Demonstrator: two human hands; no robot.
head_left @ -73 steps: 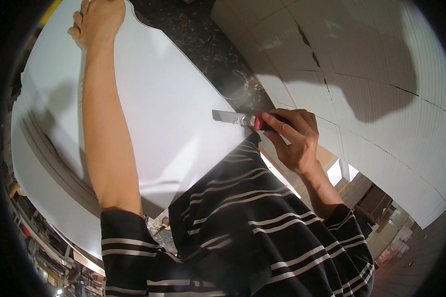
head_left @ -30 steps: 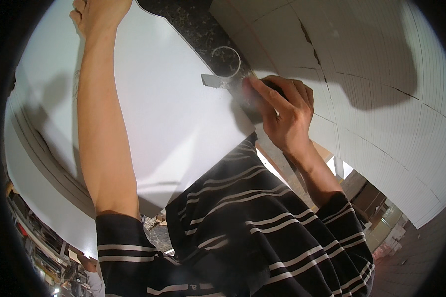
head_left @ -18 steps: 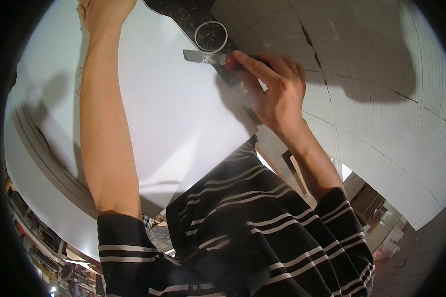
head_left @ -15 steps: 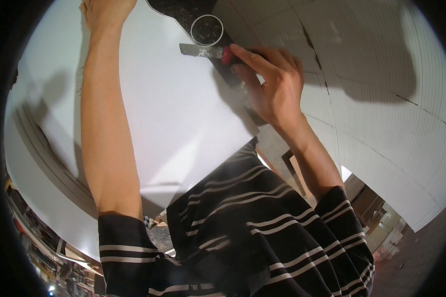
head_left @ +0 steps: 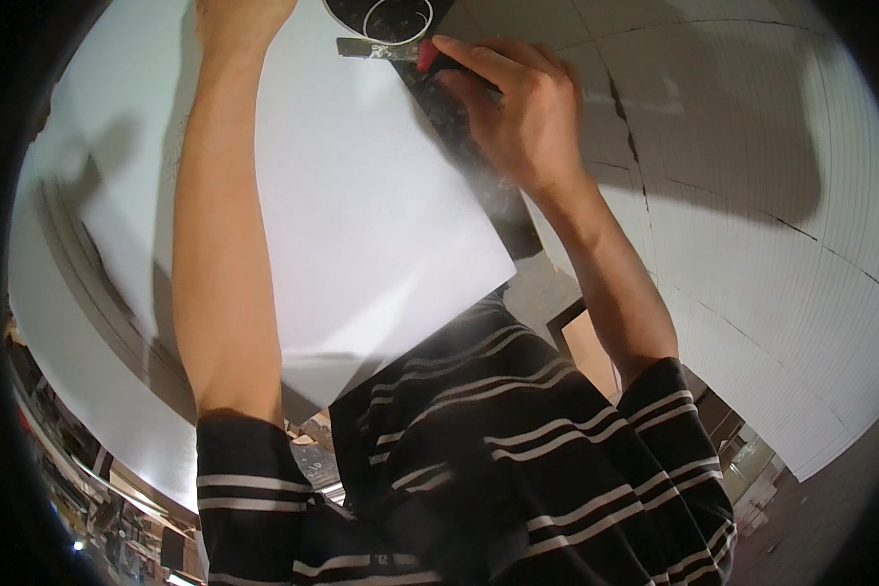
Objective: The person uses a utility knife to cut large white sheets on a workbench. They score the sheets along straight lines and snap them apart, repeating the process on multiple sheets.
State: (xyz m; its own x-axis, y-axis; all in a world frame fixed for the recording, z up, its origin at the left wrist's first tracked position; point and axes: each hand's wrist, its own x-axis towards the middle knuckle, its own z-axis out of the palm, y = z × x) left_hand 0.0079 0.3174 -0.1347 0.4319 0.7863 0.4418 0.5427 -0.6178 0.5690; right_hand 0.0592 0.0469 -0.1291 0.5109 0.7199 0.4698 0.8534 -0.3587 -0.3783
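Observation:
A white panel (head_left: 381, 215) lies in front of me, one corner pointing toward my body. My right hand (head_left: 523, 107) is closed round the red and black handle of a scraper (head_left: 361, 48), index finger stretched along the handle. Its flat blade points left, at the panel's right edge near the top of the view. Just beyond the blade, a thin white strip (head_left: 431, 26) curls into a loop, partly cut off by the picture's top. My left hand (head_left: 242, 18) is at the panel's far left part; its fingers are mostly out of view.
At right stands a large stack of thin pale sheets (head_left: 752, 146) with dark gaps between some layers. A dark surface (head_left: 479, 161) shows between stack and panel. Another pale board (head_left: 88, 391) lies at the left, with cluttered objects (head_left: 98, 508) beyond it, lower left.
My right hand and the scraper have moved away from me along the panel's edge. The curled strip has shifted the same way, now partly out of view. My left hand sits slightly farther right.

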